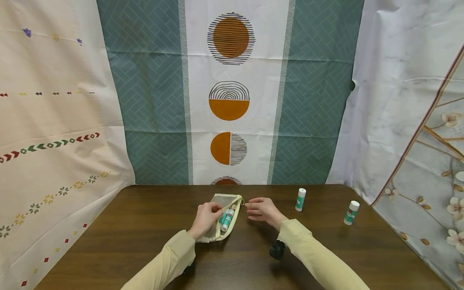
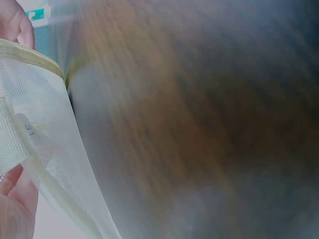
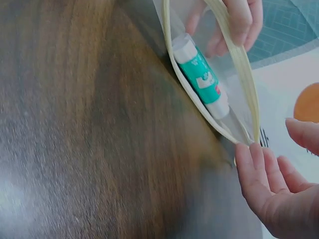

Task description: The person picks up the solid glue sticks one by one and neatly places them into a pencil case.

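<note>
A pale mesh zip pouch (image 1: pixel 207 233) with cream edging lies on the table, its mouth spread apart. Two green-and-white glue sticks show in it; the nearer glue stick (image 1: pixel 227 220) also appears as a glue stick (image 3: pixel 202 77) in the right wrist view. My left hand (image 1: pixel 207 219) pinches the zipper edge on the pouch's left side and lifts it. By the zipper's far end, my right hand (image 1: pixel 264 211) has its fingers extended, thumb apart, holding nothing; whether its fingertips touch the pouch is unclear. In the left wrist view the pouch's mesh side (image 2: pixel 45 109) shows close up.
Two more glue sticks stand upright on the right of the brown wooden table (image 1: pixel 127 237): one glue stick (image 1: pixel 300 199) farther back, another glue stick (image 1: pixel 351 212) nearer the right edge. Patterned curtains (image 1: pixel 152 100) hang behind the table and along both sides.
</note>
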The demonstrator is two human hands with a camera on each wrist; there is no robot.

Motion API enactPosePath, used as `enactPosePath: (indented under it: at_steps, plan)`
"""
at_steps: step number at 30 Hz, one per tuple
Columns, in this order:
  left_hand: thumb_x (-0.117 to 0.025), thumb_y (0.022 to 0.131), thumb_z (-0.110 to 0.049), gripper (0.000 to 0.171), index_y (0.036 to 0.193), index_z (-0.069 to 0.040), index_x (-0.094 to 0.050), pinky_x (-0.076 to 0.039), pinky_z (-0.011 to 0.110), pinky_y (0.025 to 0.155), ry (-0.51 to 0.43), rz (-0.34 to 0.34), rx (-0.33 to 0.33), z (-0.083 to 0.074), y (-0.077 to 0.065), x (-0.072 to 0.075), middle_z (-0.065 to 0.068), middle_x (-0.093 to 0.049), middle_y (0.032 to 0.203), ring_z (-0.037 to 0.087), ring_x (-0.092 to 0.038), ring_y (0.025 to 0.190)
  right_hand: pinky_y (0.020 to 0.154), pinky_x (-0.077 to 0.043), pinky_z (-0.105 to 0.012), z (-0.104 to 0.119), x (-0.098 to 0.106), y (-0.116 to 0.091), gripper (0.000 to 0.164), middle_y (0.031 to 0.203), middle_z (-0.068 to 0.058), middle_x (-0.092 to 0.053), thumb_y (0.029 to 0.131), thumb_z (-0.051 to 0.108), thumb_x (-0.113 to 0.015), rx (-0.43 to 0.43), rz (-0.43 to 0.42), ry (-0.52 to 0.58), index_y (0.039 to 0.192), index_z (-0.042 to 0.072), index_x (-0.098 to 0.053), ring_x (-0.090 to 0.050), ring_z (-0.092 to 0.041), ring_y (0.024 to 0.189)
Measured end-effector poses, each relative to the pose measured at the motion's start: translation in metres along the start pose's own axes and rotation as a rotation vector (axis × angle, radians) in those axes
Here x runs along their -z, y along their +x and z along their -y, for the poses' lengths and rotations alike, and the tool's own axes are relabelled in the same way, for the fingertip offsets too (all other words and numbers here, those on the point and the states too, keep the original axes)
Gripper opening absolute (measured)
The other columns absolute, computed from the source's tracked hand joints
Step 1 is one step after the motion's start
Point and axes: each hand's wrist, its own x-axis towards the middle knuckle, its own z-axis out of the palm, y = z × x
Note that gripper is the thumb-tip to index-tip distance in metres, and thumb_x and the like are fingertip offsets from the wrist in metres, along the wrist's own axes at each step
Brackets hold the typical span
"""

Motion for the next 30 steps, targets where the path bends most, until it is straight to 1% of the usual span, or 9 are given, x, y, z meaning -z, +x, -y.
enactPosePath:
  at_steps: [2, 6, 8, 12, 15, 19, 22, 30]
  plan:
    - [-0.061, 0.079, -0.003, 0.008, 0.083, -0.003, -0.069, -0.043, 0.029, 0.061, 0.001, -0.001, 0.001, 0.0, 0.0, 0.001, -0.004, -0.061, 0.072, 0.011, -0.052, 0.066, 0.07, -0.048, -0.042, 0.001, 0.004, 0.001, 0.04, 0.106, -0.02, -0.058, 0.085, 0.004, -0.06, 0.001, -0.005, 0.002, 0.119, -0.012, -0.046, -0.056, -0.036, 0.096]
    - [-0.061, 0.079, -0.003, 0.008, 0.083, -0.003, -0.068, -0.042, 0.029, 0.061, -0.002, 0.001, 0.0, -0.001, 0.0, 0.001, -0.004, -0.06, 0.072, 0.012, -0.051, 0.066, 0.071, -0.048, -0.043, 0.0, 0.009, 0.002, 0.041, 0.108, -0.022, -0.057, 0.085, 0.005, -0.061, 0.022, -0.008, -0.014, 0.119, -0.012, -0.045, -0.055, -0.038, 0.097]
    - [-0.061, 0.08, -0.004, 0.008, 0.083, -0.003, -0.068, -0.043, 0.029, 0.059, -0.006, 0.005, -0.003, -0.001, 0.0, 0.001, -0.004, -0.06, 0.072, 0.012, -0.051, 0.065, 0.07, -0.048, -0.043, -0.001, 0.011, 0.002, 0.04, 0.105, -0.021, -0.057, 0.084, 0.005, -0.062, 0.058, -0.022, -0.049, 0.117, -0.011, -0.046, -0.054, -0.039, 0.098]
    - [-0.061, 0.079, -0.005, 0.008, 0.083, -0.004, -0.069, -0.043, 0.028, 0.059, -0.009, 0.003, -0.002, 0.0, -0.001, 0.001, -0.005, -0.06, 0.072, 0.011, -0.051, 0.065, 0.067, -0.049, -0.043, -0.001, 0.014, 0.001, 0.035, 0.096, -0.015, -0.057, 0.082, 0.005, -0.065, 0.156, -0.076, -0.137, 0.111, -0.008, -0.05, -0.054, -0.04, 0.096]
    - [-0.061, 0.079, -0.004, 0.008, 0.083, -0.004, -0.069, -0.043, 0.029, 0.061, -0.004, -0.004, -0.006, 0.001, -0.001, 0.001, -0.005, -0.06, 0.071, 0.011, -0.052, 0.065, 0.066, -0.049, -0.044, 0.0, 0.015, 0.0, 0.031, 0.093, -0.015, -0.056, 0.081, 0.005, -0.066, 0.205, -0.115, -0.157, 0.107, -0.006, -0.053, -0.055, -0.04, 0.094]
    - [-0.061, 0.079, -0.005, 0.008, 0.083, -0.004, -0.069, -0.043, 0.029, 0.06, -0.006, -0.004, -0.001, 0.002, -0.001, 0.001, -0.005, -0.06, 0.071, 0.011, -0.052, 0.065, 0.066, -0.048, -0.045, 0.002, 0.018, -0.001, 0.03, 0.093, -0.016, -0.055, 0.08, 0.005, -0.067, 0.223, -0.13, -0.143, 0.105, -0.005, -0.054, -0.055, -0.039, 0.094]
    - [-0.061, 0.079, -0.005, 0.008, 0.083, -0.004, -0.069, -0.042, 0.029, 0.059, -0.003, 0.0, -0.003, 0.003, -0.001, 0.001, -0.005, -0.06, 0.071, 0.011, -0.051, 0.064, 0.067, -0.048, -0.046, 0.003, 0.022, -0.003, 0.031, 0.093, -0.016, -0.055, 0.08, 0.005, -0.067, 0.234, -0.134, -0.153, 0.106, -0.005, -0.054, -0.056, -0.038, 0.093]
    - [-0.061, 0.079, -0.004, 0.008, 0.082, -0.004, -0.068, -0.042, 0.03, 0.061, 0.003, -0.002, -0.007, 0.003, -0.001, 0.001, -0.004, -0.06, 0.07, 0.011, -0.051, 0.065, 0.065, -0.049, -0.041, 0.007, 0.032, -0.003, 0.033, 0.089, -0.012, -0.056, 0.077, 0.009, -0.071, 0.305, -0.183, -0.261, 0.104, -0.002, -0.056, -0.059, -0.028, 0.082]
